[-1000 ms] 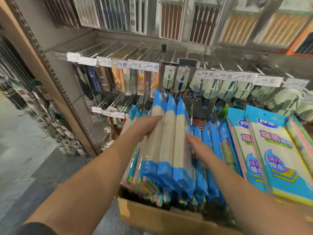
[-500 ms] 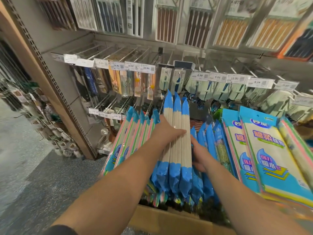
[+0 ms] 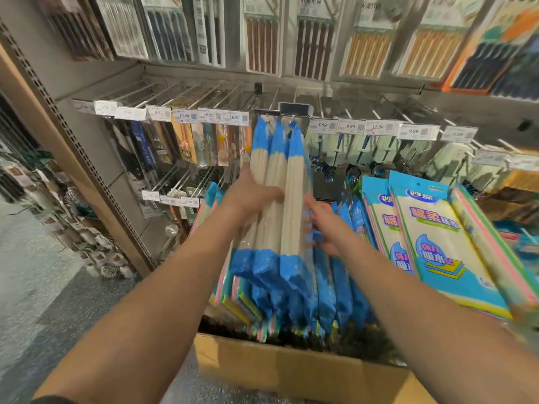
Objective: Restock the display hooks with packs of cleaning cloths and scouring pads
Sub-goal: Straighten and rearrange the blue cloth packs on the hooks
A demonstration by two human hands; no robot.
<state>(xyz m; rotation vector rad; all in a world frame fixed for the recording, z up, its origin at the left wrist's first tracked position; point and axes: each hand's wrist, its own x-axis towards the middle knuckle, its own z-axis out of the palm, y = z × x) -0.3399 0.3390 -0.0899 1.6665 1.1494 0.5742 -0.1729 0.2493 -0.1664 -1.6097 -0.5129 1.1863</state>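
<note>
My left hand (image 3: pixel 248 196) grips a bundle of three blue-and-beige cloth packs (image 3: pixel 277 193), held upright on edge with their blue tops near a display hook (image 3: pixel 291 119) under the price-tag rail. My right hand (image 3: pixel 325 225) sits just right of the bundle, fingers extended beside its edge; whether it touches is blurred. Below, several more blue packs (image 3: pixel 335 284) stand on edge in a cardboard box (image 3: pixel 291 368). Pink and yellow-edged packs (image 3: pixel 233 295) stand at the box's left.
Larger flat cloth packs (image 3: pixel 431 246) lie tilted to the right. Price tags (image 3: pixel 221 115) line the hook rail, with cutlery packs hanging behind. Chopstick boxes (image 3: pixel 262 42) fill the upper shelf. A shelf upright (image 3: pixel 87 170) and grey floor (image 3: pixel 43 287) are on the left.
My left hand has lifted the three-pack bundle up out of the box, toward the hook rail. My right hand has followed upward beside it.
</note>
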